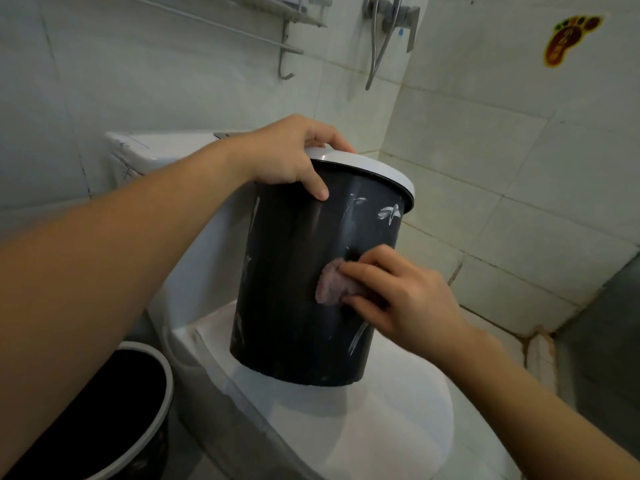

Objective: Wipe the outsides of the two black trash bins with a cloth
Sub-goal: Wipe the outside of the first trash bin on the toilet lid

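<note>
A black trash bin (298, 282) with a white rim stands tilted on the closed white toilet lid (381, 420). White smears streak its side. My left hand (291, 154) grips the bin's rim at the top, fingers over the edge and thumb on the black wall. My right hand (398, 299) holds a small pinkish cloth (332, 284) and presses it against the bin's side about halfway down. A second black bin (138, 407) with a white rim stands on the floor at the lower left, partly hidden by my left arm.
The white toilet tank (145, 157) sits behind the bin against the tiled wall. A metal towel rack (287, 46) and a shower valve with hose (391, 19) hang above. A tiled corner and grey floor (595, 341) lie to the right.
</note>
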Action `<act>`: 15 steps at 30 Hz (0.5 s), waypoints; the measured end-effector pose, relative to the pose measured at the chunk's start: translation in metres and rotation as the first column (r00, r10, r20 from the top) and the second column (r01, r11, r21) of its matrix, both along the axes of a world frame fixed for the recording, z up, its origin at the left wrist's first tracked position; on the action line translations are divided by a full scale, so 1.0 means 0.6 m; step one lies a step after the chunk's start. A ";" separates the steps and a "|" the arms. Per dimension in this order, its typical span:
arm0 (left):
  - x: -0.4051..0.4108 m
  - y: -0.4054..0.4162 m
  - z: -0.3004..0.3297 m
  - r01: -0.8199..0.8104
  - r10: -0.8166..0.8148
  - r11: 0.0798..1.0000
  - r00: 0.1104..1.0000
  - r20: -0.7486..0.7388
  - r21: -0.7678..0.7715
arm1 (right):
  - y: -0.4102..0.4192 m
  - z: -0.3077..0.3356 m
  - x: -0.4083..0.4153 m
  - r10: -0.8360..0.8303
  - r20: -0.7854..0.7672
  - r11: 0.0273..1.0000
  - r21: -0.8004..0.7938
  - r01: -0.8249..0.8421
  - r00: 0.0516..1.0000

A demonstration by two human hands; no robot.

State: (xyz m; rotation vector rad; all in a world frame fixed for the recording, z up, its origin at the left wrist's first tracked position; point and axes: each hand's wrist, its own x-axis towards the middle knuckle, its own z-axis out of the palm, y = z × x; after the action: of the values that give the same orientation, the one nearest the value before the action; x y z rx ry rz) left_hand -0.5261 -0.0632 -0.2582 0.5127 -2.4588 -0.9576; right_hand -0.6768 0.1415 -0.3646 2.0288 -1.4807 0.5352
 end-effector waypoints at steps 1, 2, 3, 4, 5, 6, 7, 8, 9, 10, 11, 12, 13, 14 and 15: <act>-0.001 0.000 -0.001 0.001 -0.001 1.000 1.000 -0.002 0.000 | -0.009 0.010 -0.003 -0.029 0.029 0.999 -0.032 0.030 0.999; -0.001 0.000 -0.001 0.002 -0.002 1.000 1.000 -0.002 -0.004 | -0.021 0.022 -0.006 -0.065 0.083 0.994 -0.077 0.072 0.994; -0.002 0.001 0.000 0.002 -0.002 1.000 1.000 0.001 -0.010 | -0.033 0.036 -0.009 -0.100 0.152 0.985 -0.125 0.120 0.983; -0.002 0.002 0.000 0.004 -0.004 1.000 1.000 0.004 -0.014 | -0.044 0.051 -0.012 -0.131 0.222 0.972 -0.161 0.169 0.966; -0.002 0.003 0.001 0.008 -0.007 1.000 1.000 0.008 -0.014 | -0.054 0.062 -0.014 -0.156 0.285 0.960 -0.183 0.213 0.946; -0.001 0.003 0.001 0.008 -0.008 1.000 1.000 0.011 -0.014 | -0.060 0.071 -0.014 -0.173 0.332 0.950 -0.194 0.247 0.927; -0.001 0.003 0.002 0.007 -0.007 1.000 1.000 0.012 -0.018 | -0.065 0.073 -0.012 -0.182 0.361 0.944 -0.197 0.266 0.915; 0.000 0.002 0.001 0.006 -0.006 1.000 1.000 0.012 -0.021 | -0.065 0.072 -0.008 -0.184 0.368 0.942 -0.200 0.271 0.911; 0.001 0.001 0.001 0.007 -0.006 1.000 1.000 0.013 -0.020 | -0.063 0.069 -0.001 -0.180 0.348 0.943 -0.204 0.262 0.920; 0.001 0.001 0.001 0.011 -0.010 1.000 1.000 0.015 -0.019 | -0.060 0.063 0.005 -0.170 0.306 0.950 -0.204 0.239 0.937; 0.002 0.000 0.001 0.013 -0.012 1.000 1.000 0.017 -0.020 | -0.058 0.058 0.011 -0.153 0.255 0.958 -0.199 0.207 0.955; 0.002 0.000 0.001 0.014 -0.014 1.000 1.000 0.019 -0.026 | -0.057 0.054 0.016 -0.139 0.220 0.964 -0.194 0.183 0.966; 0.003 0.000 0.001 0.015 -0.015 0.999 1.000 0.021 -0.030 | -0.058 0.054 0.020 -0.132 0.208 0.965 -0.198 0.174 0.969; 0.003 -0.001 0.001 0.018 -0.017 0.999 1.000 0.023 -0.034 | -0.060 0.055 0.023 -0.130 0.203 0.963 -0.208 0.172 0.971; 0.004 -0.001 0.001 0.020 -0.019 0.999 0.999 0.026 -0.037 | -0.062 0.058 0.025 -0.131 0.193 0.962 -0.213 0.172 0.972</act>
State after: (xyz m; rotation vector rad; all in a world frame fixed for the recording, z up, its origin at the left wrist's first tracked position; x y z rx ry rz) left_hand -0.5238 -0.0637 -0.2576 0.4922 -2.5037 -0.9171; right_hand -0.6619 0.1044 -0.3296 1.7106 -1.5824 0.8006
